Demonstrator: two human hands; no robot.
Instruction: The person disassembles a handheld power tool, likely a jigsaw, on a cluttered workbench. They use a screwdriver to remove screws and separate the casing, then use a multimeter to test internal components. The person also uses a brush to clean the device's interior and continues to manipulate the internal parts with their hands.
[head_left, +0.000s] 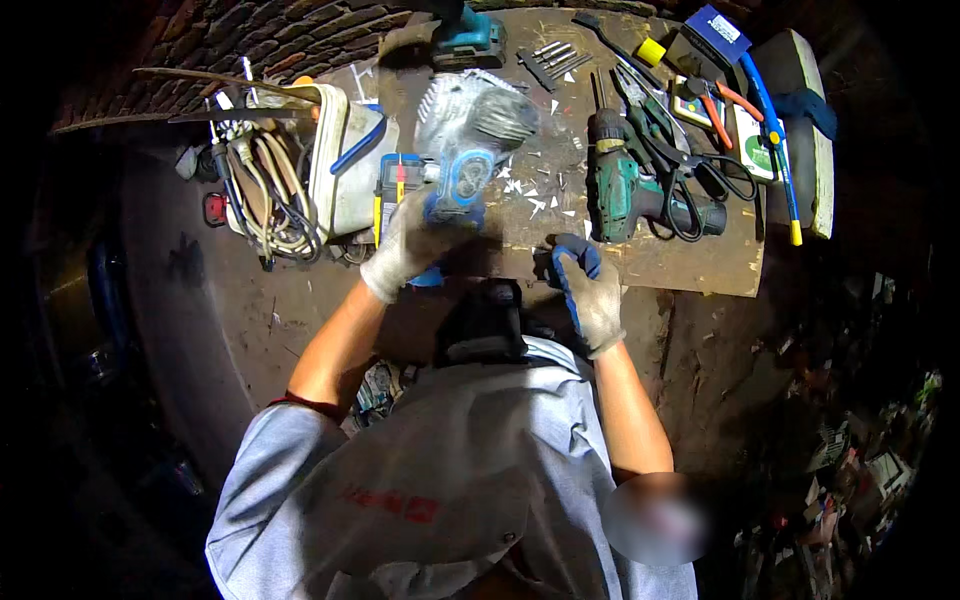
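Note:
My left hand (408,240), in a pale work glove with blue on it, grips the near blue end of a dusty device (470,120). Its far part is grey-white and finned, and it rests on or just over the wooden board; the exact kind is unclear. At the board's front edge, my right hand (588,290) is closed, thumb and fingers together; anything it holds is hidden or too small to name. Small white pointed pieces (525,190) and screws lie scattered between device and drill. A green cordless drill (620,180) lies beyond my right hand.
Black-handled scissors (683,200), orange-handled pliers (715,110) and a blue rod (765,110) lie on the board's right. Drill bits (558,60) and another teal power tool (468,40) are at the back. A white container (345,150) with coiled cables (270,180) stands left.

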